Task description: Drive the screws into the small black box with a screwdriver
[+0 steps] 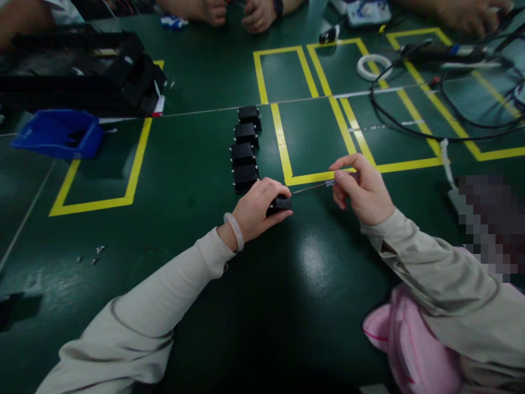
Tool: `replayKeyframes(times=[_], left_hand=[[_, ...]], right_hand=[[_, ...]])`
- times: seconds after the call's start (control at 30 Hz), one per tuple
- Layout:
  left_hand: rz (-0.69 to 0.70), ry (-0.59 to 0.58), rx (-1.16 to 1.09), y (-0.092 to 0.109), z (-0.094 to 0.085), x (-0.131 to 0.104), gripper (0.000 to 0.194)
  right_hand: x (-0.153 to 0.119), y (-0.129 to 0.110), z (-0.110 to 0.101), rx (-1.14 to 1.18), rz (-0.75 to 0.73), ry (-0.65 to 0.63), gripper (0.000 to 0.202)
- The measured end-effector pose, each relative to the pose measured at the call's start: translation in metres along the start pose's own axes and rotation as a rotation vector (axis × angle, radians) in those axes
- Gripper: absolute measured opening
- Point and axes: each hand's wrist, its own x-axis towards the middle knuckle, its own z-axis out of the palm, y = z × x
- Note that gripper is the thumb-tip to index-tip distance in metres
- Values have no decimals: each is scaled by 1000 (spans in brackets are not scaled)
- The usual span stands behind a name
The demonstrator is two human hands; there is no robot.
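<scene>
My left hand [259,207], with a pale bangle at the wrist, grips a small black block [281,204] near the middle of the table. In my right hand [357,186] is a screwdriver [330,183], its handle pinched between the fingers. The thin shaft points left, and its tip meets the block's upper right edge; the exact contact is too small to make out. Just beyond my left hand stands a column of several similar black blocks [243,154] with small shiny screws on their sides. A few loose screws [98,250] lie on the table to the left.
A blue bin [59,134] and black trays [82,71] stand at the left. Yellow tape [283,145] marks the green table. Black cable [406,128] and a white tape roll [374,67] lie at the right. Other people's hands [259,15] rest at the far edge.
</scene>
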Motion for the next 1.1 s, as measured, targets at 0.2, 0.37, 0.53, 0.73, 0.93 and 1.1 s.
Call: replayKeyframes(times=[0.2,0.37,0.53,0.73,0.93,1.1], left_hand=[[-5,-8,-3,1,-1,0,27],[-12,-11,-5,2,-1,0,26],[-10,-12,-1,1,0,0,26],[-8,-7,-6,1,-1,0,26],[-14,-12,-1,1,-1,0,26],[-10,-5,-5,1,-1,0,27]], right_hand=[[0,1,-1,-14,-1,0,19],[0,2,0,18,0,-3,23],[0,4,-2,-2,-21,-17,31],[1,3,-1,28,-20,-9,29],[1,4,-2,-1,-21,-13,24],[1,3,0,22,-28,-3,22]])
